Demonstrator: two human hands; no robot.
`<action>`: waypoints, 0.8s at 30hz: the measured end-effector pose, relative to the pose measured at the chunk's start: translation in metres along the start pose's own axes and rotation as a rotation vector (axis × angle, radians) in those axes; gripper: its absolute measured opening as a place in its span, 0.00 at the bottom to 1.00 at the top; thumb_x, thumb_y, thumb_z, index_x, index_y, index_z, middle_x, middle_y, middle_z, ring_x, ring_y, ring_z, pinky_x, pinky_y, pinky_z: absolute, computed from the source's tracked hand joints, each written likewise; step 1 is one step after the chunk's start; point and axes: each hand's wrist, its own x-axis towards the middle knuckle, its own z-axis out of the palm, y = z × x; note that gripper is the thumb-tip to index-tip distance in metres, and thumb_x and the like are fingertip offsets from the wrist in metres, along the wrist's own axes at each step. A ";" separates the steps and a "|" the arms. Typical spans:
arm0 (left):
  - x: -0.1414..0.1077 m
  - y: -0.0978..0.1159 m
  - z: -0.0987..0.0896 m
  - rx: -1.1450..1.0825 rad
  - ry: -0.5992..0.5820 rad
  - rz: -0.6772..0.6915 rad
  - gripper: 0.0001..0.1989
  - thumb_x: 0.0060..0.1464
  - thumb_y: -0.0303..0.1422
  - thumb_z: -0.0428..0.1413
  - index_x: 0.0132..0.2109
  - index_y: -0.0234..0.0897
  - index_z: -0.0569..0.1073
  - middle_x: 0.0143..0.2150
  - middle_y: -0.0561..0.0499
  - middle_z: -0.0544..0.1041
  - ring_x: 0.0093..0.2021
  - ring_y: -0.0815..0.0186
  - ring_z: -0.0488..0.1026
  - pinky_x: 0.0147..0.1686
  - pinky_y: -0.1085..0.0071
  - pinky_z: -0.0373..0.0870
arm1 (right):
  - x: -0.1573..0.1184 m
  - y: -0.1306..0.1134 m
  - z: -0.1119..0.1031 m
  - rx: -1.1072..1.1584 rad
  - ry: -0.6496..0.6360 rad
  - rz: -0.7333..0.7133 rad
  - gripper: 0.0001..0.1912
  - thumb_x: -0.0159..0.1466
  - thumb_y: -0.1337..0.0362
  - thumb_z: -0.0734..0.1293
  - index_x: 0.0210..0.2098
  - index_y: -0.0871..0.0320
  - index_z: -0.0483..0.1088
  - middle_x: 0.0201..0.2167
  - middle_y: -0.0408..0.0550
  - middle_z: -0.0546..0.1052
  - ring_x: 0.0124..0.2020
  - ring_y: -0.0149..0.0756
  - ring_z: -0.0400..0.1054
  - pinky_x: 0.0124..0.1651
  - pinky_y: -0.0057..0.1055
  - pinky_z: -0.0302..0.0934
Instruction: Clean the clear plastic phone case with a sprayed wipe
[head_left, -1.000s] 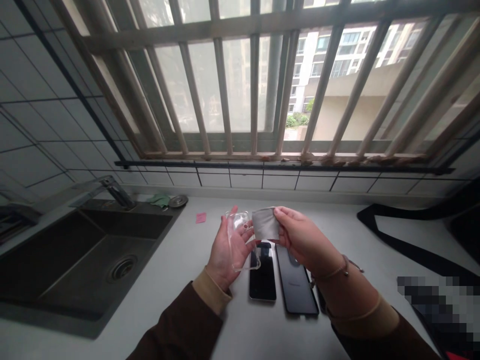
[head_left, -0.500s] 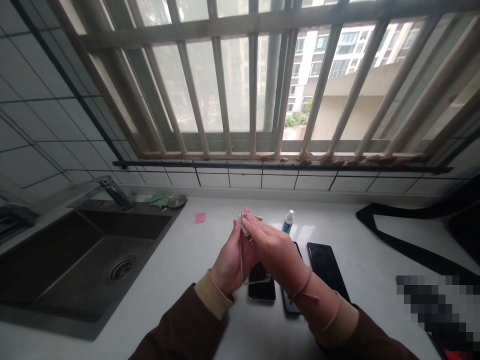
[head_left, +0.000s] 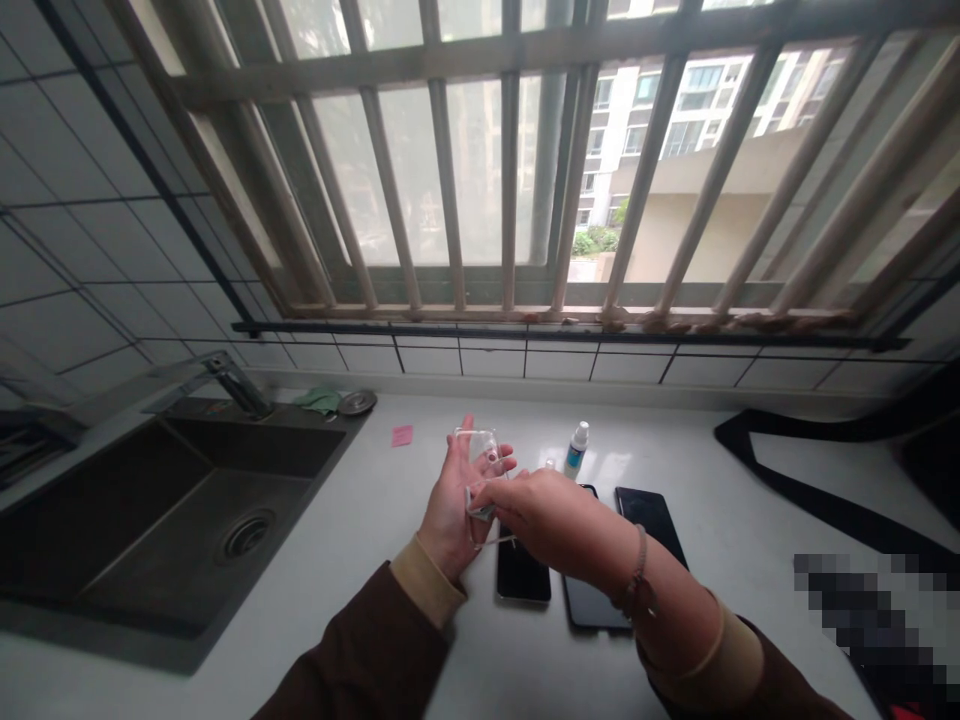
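Sliding down from the upper end of the clear phone case (head_left: pixel 480 462), the right hand (head_left: pixel 544 510) has moved since the earlier frame to the case's lower half, and more of the upper end now shows. Its fingers are closed on a folded grey cloth (head_left: pixel 478 507), which they press against the case near the center of the frame. Beneath it, the left hand (head_left: pixel 448 520) lies palm up, thumb by the case's left edge and other fingers apart, loosely curled around the far side to hold it. The case's long axis runs roughly up and down the picture, its top leaning slightly left; the right forearm comes in across that axis from the lower right. Both hands are at the case: the left is under it, the right over its lower half.

Below the hands, a black-screened phone (head_left: pixel 523 575) lies on the white table (head_left: pixel 420 640), with a larger dark device (head_left: pixel 596 603) beside it, partly under the right wrist. Farther right lies another dark phone (head_left: pixel 649 512). Beyond the right hand stands a small bottle (head_left: pixel 577 447) with a blue label; a pink note (head_left: pixel 402 436) lies left of the case. Farther back, a barred window (head_left: pixel 480 170) fills the upper frame.
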 end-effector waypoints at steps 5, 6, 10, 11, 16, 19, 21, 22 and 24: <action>0.005 -0.001 -0.003 -0.030 0.004 0.045 0.32 0.70 0.53 0.50 0.76 0.55 0.57 0.46 0.44 0.77 0.44 0.58 0.80 0.52 0.51 0.80 | -0.007 -0.004 -0.016 0.184 -0.092 -0.055 0.12 0.69 0.73 0.66 0.41 0.54 0.81 0.30 0.43 0.79 0.30 0.33 0.68 0.35 0.28 0.60; 0.005 -0.002 -0.003 -0.035 -0.003 0.047 0.32 0.70 0.52 0.51 0.75 0.55 0.58 0.46 0.44 0.77 0.45 0.58 0.80 0.53 0.50 0.80 | -0.008 -0.002 -0.018 0.265 -0.111 -0.054 0.11 0.70 0.72 0.67 0.40 0.54 0.81 0.30 0.42 0.80 0.31 0.33 0.68 0.37 0.28 0.61; 0.004 -0.003 -0.002 -0.025 -0.039 0.010 0.31 0.71 0.52 0.48 0.73 0.44 0.62 0.48 0.41 0.77 0.45 0.58 0.80 0.51 0.56 0.80 | -0.007 0.011 -0.025 0.513 -0.095 0.067 0.10 0.70 0.68 0.66 0.40 0.54 0.81 0.35 0.42 0.83 0.35 0.33 0.74 0.39 0.28 0.66; 0.003 -0.003 -0.001 -0.012 -0.050 0.004 0.31 0.72 0.53 0.47 0.71 0.40 0.63 0.48 0.40 0.77 0.46 0.57 0.80 0.51 0.57 0.80 | -0.006 0.014 -0.027 0.554 -0.015 0.134 0.11 0.71 0.67 0.65 0.41 0.55 0.81 0.36 0.43 0.84 0.36 0.34 0.76 0.39 0.28 0.67; 0.000 -0.007 0.000 0.063 -0.087 0.013 0.31 0.72 0.53 0.46 0.64 0.31 0.70 0.51 0.36 0.78 0.50 0.56 0.79 0.56 0.56 0.78 | -0.005 0.024 -0.020 0.260 0.701 0.388 0.17 0.76 0.62 0.61 0.56 0.57 0.78 0.46 0.53 0.86 0.45 0.43 0.82 0.49 0.37 0.74; -0.003 -0.012 0.002 0.051 -0.131 -0.017 0.32 0.71 0.54 0.47 0.65 0.32 0.72 0.56 0.34 0.78 0.56 0.54 0.78 0.59 0.56 0.76 | -0.002 0.026 0.003 -0.033 0.738 0.153 0.22 0.75 0.72 0.58 0.64 0.60 0.73 0.63 0.59 0.78 0.64 0.45 0.74 0.66 0.42 0.69; -0.004 -0.017 0.003 0.015 -0.177 -0.033 0.30 0.71 0.53 0.48 0.66 0.35 0.73 0.59 0.35 0.78 0.61 0.53 0.76 0.61 0.56 0.75 | 0.002 0.027 0.023 -0.137 0.601 0.038 0.23 0.72 0.76 0.59 0.64 0.64 0.73 0.65 0.63 0.75 0.67 0.47 0.70 0.69 0.44 0.67; -0.004 -0.019 0.003 -0.005 -0.192 -0.037 0.30 0.71 0.52 0.49 0.66 0.35 0.73 0.61 0.35 0.78 0.63 0.52 0.75 0.62 0.56 0.74 | 0.004 0.027 0.032 -0.166 0.541 0.005 0.23 0.71 0.78 0.61 0.62 0.65 0.74 0.64 0.64 0.76 0.67 0.48 0.70 0.69 0.44 0.67; -0.004 -0.023 0.003 -0.027 -0.196 -0.041 0.29 0.71 0.51 0.50 0.65 0.35 0.75 0.62 0.36 0.78 0.65 0.51 0.74 0.64 0.56 0.72 | 0.008 0.028 0.046 -0.193 0.462 -0.001 0.23 0.69 0.79 0.62 0.61 0.65 0.74 0.64 0.64 0.76 0.68 0.48 0.70 0.69 0.45 0.67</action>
